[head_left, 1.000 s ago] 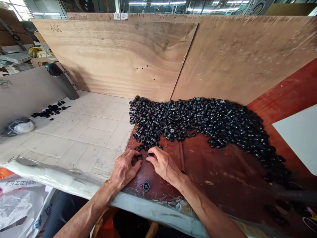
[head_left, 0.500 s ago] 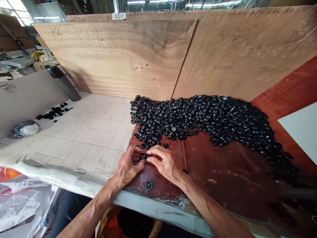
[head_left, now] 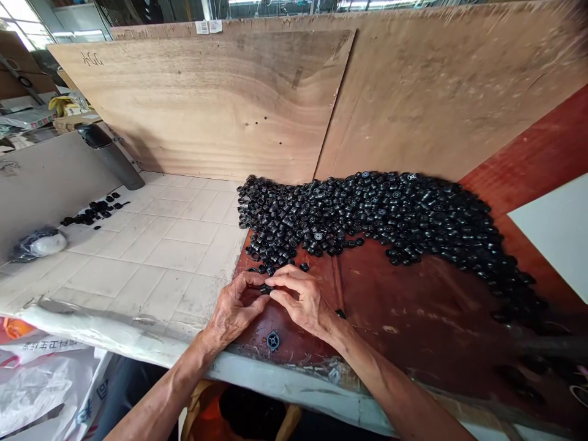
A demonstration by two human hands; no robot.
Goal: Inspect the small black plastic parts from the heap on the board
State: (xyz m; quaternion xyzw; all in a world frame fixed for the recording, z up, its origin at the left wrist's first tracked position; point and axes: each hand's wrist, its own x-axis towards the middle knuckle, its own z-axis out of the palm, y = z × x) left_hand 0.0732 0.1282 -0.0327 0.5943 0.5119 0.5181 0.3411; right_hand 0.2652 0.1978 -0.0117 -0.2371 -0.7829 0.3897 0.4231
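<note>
- Left hand (head_left: 233,310): we see it at 6 o'clock of the view, on the red board (head_left: 413,318), thumb and fingertips pinched on a small black part (head_left: 265,288).
- Right hand (head_left: 301,300): it meets the left from 3 o'clock, its fingertips closed on the same part; both hands grasp it together, just above the board.
- Part: we find it between the two sets of fingertips, mostly hidden, at 6 o'clock of the heap (head_left: 376,220) and near its edge.
- Heap: many like black parts, spread from 12 to 3 o'clock of the hands, against the plywood (head_left: 220,104).
- Disc (head_left: 272,340): one black round piece lying alone on the board, at 6 o'clock of the hands, near the table edge.
- Tiles (head_left: 151,245): pale surface at 9 o'clock, bearing a small cluster (head_left: 94,209) of black pieces well apart.
</note>
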